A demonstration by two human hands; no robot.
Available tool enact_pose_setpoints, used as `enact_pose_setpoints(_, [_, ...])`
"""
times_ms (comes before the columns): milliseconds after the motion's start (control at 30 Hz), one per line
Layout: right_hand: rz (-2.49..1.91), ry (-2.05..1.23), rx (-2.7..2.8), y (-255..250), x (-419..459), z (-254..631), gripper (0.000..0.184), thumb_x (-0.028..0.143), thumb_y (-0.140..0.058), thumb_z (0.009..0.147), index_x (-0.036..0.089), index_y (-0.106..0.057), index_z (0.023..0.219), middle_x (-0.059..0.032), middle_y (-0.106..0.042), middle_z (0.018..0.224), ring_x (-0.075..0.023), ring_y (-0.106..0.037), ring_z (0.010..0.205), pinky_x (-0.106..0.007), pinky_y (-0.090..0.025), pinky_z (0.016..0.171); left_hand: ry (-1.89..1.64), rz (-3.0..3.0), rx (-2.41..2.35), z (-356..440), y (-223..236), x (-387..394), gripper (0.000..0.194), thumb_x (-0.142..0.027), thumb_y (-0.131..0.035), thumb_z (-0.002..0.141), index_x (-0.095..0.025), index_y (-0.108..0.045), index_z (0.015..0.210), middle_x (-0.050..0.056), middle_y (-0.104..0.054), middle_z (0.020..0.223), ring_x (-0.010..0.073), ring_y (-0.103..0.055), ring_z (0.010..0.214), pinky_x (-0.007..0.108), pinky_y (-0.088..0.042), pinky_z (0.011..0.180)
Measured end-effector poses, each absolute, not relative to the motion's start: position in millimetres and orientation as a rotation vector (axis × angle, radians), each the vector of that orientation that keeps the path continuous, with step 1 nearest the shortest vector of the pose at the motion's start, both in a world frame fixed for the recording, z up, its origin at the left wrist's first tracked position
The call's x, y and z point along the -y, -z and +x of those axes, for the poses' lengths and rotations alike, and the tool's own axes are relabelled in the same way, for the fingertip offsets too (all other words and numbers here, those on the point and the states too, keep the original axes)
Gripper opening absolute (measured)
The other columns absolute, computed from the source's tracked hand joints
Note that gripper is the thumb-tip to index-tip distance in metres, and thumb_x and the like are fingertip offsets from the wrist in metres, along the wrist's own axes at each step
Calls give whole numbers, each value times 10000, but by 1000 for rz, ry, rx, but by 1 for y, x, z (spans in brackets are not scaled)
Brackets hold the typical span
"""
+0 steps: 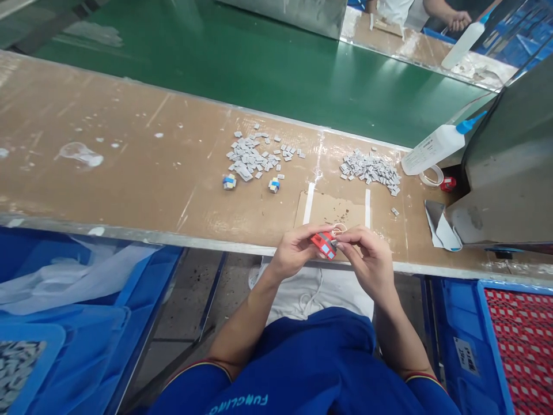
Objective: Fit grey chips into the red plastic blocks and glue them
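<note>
My left grip (pixel 292 251) held the red piece (pixel 323 246) above the bench (pixel 142 167) near edge; my right grip (pixel 367 253) touched its right side, closure unclear.

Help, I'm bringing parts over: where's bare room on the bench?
Mostly bare, bar white specks: the bench between plastic scrap and left grey pile; also a narrow gap between it and the right grey pile. Crowded: the right end, around bottle and white ring, and the front middle, around left hand, right hand and red block.
</note>
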State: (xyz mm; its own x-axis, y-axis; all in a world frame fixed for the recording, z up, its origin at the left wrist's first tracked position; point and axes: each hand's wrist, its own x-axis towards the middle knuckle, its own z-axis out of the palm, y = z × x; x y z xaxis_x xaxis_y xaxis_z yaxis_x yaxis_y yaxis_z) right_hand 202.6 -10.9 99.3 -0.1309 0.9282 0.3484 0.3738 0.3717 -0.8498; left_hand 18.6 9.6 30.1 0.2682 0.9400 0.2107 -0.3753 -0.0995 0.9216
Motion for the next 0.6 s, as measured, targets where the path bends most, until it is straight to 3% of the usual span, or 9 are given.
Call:
enact_pose_setpoints(267, [-1210,-677,1539,-88,18,189,67,219,-677,988,248,-732,963,-40,-755,888,-196,-742,850,-355,-629,763,-1278,1386,-750,16,-34,-10,406,-373,-830,896,-278,-790,1289,109,-818,1242,242,-784,1105,352,-626,991])
enact_pose_setpoints(433, [-1210,-564,1676,-91,18,188,119,158,-651,1002,249,-705,947,-26,-717,884,-177,-709,833,-336,-607,788,-1267,1508,-756,10,-34,-14,337,-319,-785,937,-250,-800,1266,102,-839,1079,204,-784,948,294,-614,849])
enact_pose_setpoints(600, [-1183,-483,1892,-104,20,191,178,88,-597,1019,215,-630,899,-9,-584,832,-136,-605,741,-262,-510,657,-1254,1638,-767,4,-39,-14,312,-311,-759,961,-224,-801,1257,88,-824,987,169,-751,851,260,-580,777])
